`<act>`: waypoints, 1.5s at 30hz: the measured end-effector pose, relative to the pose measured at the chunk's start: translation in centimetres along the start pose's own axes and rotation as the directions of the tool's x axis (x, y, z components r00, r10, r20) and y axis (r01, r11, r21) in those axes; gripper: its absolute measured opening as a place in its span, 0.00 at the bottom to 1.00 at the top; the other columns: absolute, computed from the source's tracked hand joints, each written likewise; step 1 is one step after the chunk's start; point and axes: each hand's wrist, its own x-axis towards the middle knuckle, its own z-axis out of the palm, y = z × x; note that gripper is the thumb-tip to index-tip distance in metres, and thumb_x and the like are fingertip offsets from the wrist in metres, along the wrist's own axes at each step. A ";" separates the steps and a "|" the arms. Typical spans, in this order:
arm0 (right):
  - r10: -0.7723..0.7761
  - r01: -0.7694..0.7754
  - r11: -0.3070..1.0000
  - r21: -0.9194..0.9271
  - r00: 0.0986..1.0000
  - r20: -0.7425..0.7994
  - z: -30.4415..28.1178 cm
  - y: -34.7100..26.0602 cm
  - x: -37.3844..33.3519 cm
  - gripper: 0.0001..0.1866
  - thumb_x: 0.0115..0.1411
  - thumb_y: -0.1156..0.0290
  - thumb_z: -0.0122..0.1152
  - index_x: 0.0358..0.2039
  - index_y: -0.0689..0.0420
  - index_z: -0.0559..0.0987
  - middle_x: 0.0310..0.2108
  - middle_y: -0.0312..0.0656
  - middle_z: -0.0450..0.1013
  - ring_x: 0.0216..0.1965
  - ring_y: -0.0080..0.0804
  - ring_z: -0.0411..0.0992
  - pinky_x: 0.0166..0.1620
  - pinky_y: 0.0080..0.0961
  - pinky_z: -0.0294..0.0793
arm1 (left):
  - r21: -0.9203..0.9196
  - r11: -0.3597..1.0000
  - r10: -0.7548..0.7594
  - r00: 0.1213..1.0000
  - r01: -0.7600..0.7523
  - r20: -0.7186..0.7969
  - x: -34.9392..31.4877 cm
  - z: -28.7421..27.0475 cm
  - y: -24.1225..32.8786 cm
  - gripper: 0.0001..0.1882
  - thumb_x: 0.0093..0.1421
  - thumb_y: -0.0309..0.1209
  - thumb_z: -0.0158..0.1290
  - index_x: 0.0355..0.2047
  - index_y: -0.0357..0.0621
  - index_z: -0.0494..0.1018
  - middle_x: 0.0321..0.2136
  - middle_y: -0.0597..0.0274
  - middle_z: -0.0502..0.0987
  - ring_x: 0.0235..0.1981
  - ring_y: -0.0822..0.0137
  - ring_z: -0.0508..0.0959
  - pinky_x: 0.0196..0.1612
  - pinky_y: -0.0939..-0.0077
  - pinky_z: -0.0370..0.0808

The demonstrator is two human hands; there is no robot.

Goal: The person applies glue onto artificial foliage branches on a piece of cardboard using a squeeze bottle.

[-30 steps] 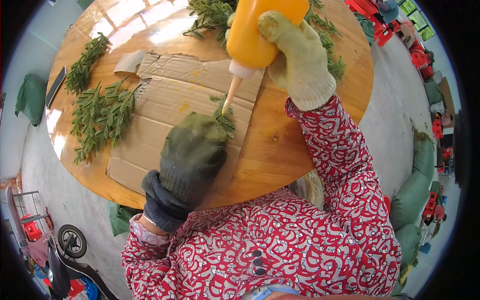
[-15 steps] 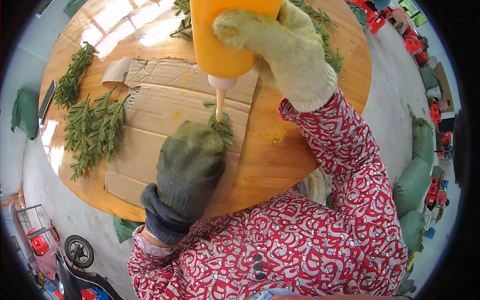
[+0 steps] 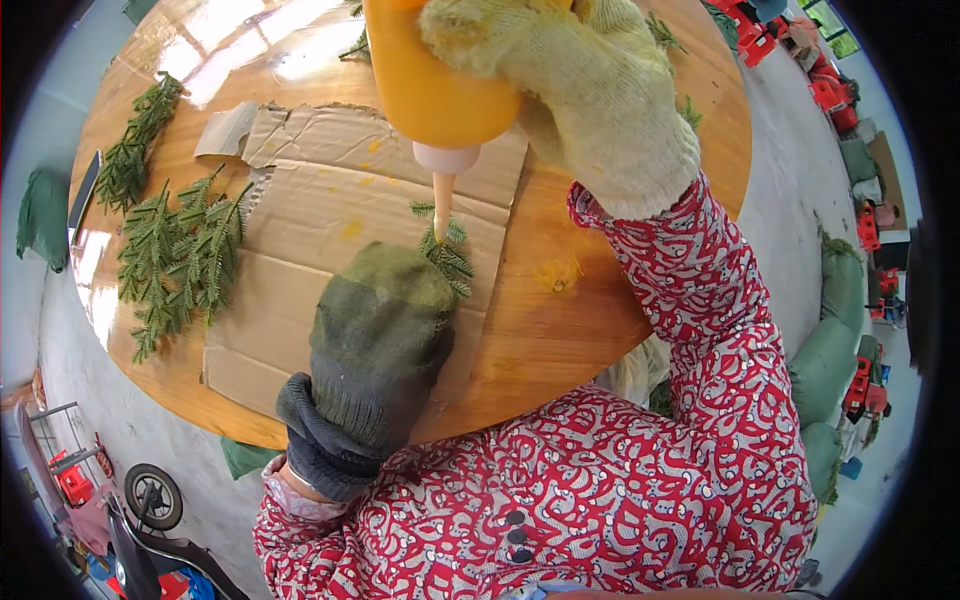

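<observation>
My right hand (image 3: 590, 100), in a pale yellow knit glove, grips an orange squeeze bottle (image 3: 435, 80) turned nozzle down. Its thin nozzle tip points at a small green fir-like sprig (image 3: 447, 255). That sprig lies on a flattened brown cardboard sheet (image 3: 330, 210) on a round wooden table (image 3: 580, 320). My left hand (image 3: 375, 340), in a dark green glove, rests closed over the sprig's lower end and pins it against the cardboard. Yellowish spots mark the cardboard near the nozzle.
A pile of green sprigs (image 3: 180, 260) lies at the cardboard's left edge, another bunch (image 3: 135, 150) farther left, and more at the table's far side. Green sacks (image 3: 825, 370) and red crates (image 3: 830, 90) stand on the floor to the right; a wheeled cart (image 3: 150, 495) at lower left.
The bottle has come nearer and lower, its nozzle now right over the sprig. My left hand stays on the sprig. The view has shifted closer to the table.
</observation>
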 end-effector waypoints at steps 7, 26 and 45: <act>0.011 -0.011 1.000 -0.008 1.000 -0.018 0.1 0.0 0.1 0.20 0.56 0.76 0.65 0.50 0.60 0.74 0.39 0.39 0.77 0.37 0.25 0.75 0.39 0.25 0.77 | 0.023 1.000 -0.009 1.000 0.009 0.020 0.0 -0.2 0.2 0.20 0.47 0.23 0.59 0.44 0.43 0.75 0.44 0.50 0.75 0.50 0.45 0.73 0.56 0.52 0.67; 0.026 -0.028 0.998 -0.047 0.999 -0.048 0.2 -0.3 0.2 0.17 0.57 0.76 0.63 0.48 0.60 0.75 0.37 0.39 0.77 0.35 0.25 0.76 0.34 0.24 0.78 | -0.017 1.000 -0.002 1.000 0.002 0.002 0.2 -0.1 0.4 0.20 0.46 0.23 0.60 0.43 0.42 0.75 0.45 0.50 0.74 0.50 0.44 0.73 0.56 0.52 0.67; 0.100 -0.098 0.995 0.031 0.989 -0.110 0.5 -0.2 0.7 0.11 0.60 0.73 0.60 0.43 0.60 0.75 0.32 0.40 0.76 0.27 0.28 0.75 0.26 0.27 0.78 | -0.008 1.000 -0.023 0.999 0.023 0.044 0.2 -0.2 0.4 0.21 0.46 0.23 0.59 0.43 0.42 0.75 0.45 0.50 0.74 0.50 0.44 0.73 0.56 0.51 0.67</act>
